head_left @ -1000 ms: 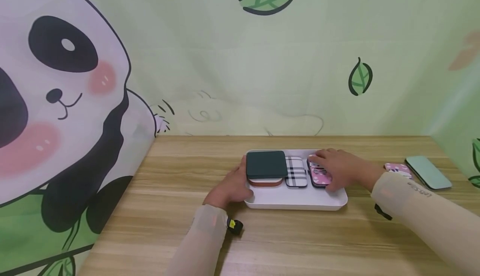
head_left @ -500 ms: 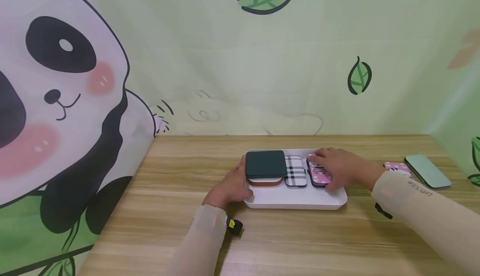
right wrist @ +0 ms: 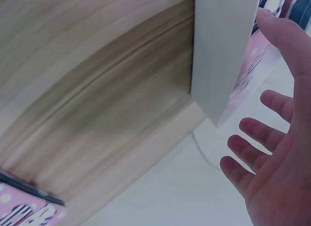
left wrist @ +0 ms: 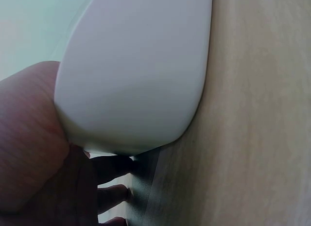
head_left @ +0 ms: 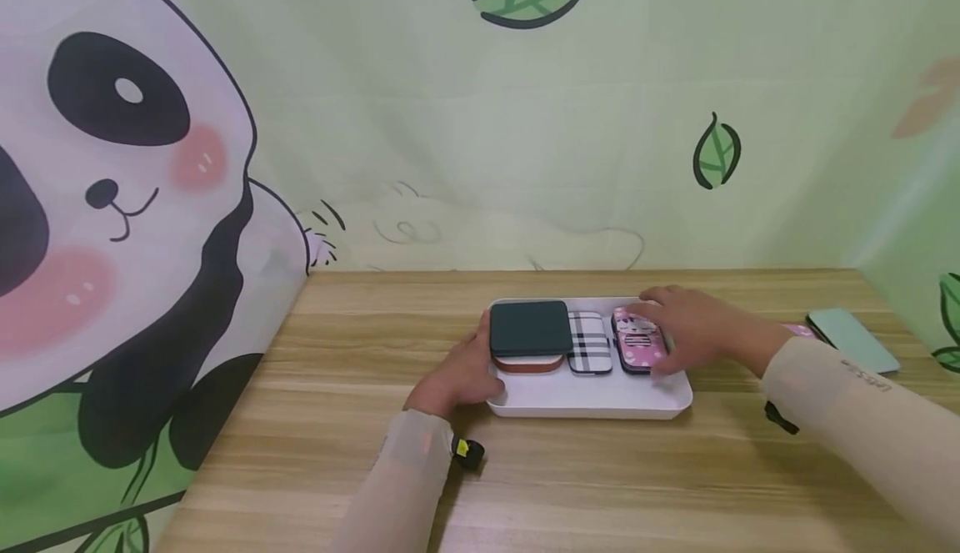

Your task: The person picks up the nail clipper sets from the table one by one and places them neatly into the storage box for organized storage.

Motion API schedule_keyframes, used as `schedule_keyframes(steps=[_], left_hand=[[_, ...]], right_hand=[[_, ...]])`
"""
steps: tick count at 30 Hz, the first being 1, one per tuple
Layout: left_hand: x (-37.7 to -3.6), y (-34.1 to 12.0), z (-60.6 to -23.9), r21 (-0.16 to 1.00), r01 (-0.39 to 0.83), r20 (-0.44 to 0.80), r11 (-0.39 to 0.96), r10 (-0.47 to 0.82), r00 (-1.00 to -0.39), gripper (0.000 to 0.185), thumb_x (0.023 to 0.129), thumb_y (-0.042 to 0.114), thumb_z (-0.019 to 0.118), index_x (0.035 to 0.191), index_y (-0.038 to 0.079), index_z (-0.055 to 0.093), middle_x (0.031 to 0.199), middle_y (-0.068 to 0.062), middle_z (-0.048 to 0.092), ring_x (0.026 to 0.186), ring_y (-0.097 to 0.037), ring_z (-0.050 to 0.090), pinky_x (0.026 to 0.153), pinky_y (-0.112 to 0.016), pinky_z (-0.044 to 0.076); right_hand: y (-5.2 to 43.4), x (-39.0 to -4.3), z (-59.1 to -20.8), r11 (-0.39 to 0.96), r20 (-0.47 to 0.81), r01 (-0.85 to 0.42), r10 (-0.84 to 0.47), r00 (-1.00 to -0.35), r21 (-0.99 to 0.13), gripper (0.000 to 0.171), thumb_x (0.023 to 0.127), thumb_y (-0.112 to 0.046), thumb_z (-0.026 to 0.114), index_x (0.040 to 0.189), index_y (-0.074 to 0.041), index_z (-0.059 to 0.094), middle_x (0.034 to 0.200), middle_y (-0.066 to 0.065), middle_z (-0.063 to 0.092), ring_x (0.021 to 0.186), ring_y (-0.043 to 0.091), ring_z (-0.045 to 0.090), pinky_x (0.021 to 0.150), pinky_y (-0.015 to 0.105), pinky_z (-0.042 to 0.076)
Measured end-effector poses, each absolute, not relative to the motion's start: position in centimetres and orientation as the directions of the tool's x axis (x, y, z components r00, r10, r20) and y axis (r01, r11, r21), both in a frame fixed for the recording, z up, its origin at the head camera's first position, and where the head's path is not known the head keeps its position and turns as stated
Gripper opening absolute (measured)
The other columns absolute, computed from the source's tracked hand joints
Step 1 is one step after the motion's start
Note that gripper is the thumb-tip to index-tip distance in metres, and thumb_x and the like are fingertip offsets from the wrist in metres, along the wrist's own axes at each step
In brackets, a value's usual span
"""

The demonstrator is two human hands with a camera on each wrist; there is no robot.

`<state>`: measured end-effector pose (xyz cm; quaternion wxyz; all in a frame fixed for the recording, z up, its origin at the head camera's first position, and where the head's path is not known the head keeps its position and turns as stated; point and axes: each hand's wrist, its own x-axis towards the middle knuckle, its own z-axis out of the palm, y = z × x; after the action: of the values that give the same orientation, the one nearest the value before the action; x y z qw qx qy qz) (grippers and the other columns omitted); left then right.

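Note:
A white tray [head_left: 585, 399] stands on the wooden table. My left hand [head_left: 468, 374] holds its left end, with the thumb at the rim and the fingers along the outside, as the left wrist view shows. Inside lie a dark green square wallet [head_left: 529, 328] on top of a brown-edged one [head_left: 528, 366], a black-and-white plaid case [head_left: 591, 344], and a pink dotted case [head_left: 637, 344] with a dark edge. Over the tray's right end, my right hand [head_left: 693, 328] spreads its fingers beside the pink case. In the right wrist view nothing lies in that palm.
Right of the tray, partly behind my right forearm, lie a second pink dotted case [head_left: 801, 331] and a mint-green flat case [head_left: 855, 340]. A cloth backdrop [head_left: 450, 119] with a panda and leaves rises along the table's back edge.
My right hand has loosened from the pink case and shifted slightly up and to the right, uncovering more of it. The left hand stays on the tray.

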<state>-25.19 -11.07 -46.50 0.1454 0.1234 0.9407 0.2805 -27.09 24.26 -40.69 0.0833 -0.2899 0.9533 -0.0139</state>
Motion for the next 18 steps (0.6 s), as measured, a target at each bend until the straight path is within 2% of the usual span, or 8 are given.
schedule_keyframes(steps=[8, 12, 18], left_hand=[[-25.2, -10.9, -46.6, 0.555, 0.145, -0.225, 0.819, 0.315, -0.922, 0.115, 0.077, 0.017, 0.070, 0.161, 0.010, -0.008, 0.165, -0.014, 0.023, 0.144, -0.031, 0.037, 0.116, -0.043, 0.032], [-25.2, -10.9, -46.5, 0.569, 0.141, -0.215, 0.810, 0.312, -0.926, 0.115, 0.077, 0.017, 0.071, 0.161, 0.009, -0.006, 0.165, -0.015, 0.024, 0.144, -0.032, 0.036, 0.117, -0.045, 0.031], [-25.0, -10.9, -46.2, 0.573, 0.144, -0.205, 0.807, 0.311, -0.928, 0.113, 0.079, 0.017, 0.072, 0.161, 0.010, -0.004, 0.165, -0.014, 0.025, 0.142, -0.031, 0.038, 0.117, -0.045, 0.032]], right_hand=[[26.5, -26.7, -39.8, 0.866, -0.137, -0.492, -0.499, -0.855, -0.084, 0.090, 0.076, -0.058, 0.079, 0.149, -0.014, 0.049, 0.148, 0.023, 0.047, 0.133, 0.050, 0.044, 0.104, 0.067, 0.037], [28.1, -26.8, -39.1, 0.886, -0.120, -0.454, -0.463, -0.878, -0.093, 0.092, 0.076, -0.055, 0.080, 0.150, -0.013, 0.046, 0.148, 0.024, 0.045, 0.132, 0.050, 0.044, 0.102, 0.068, 0.038], [30.2, -26.8, -38.9, 0.880, -0.119, -0.467, -0.475, -0.872, -0.090, 0.089, 0.078, -0.055, 0.079, 0.148, -0.009, 0.047, 0.143, 0.027, 0.048, 0.129, 0.052, 0.046, 0.101, 0.067, 0.039]])
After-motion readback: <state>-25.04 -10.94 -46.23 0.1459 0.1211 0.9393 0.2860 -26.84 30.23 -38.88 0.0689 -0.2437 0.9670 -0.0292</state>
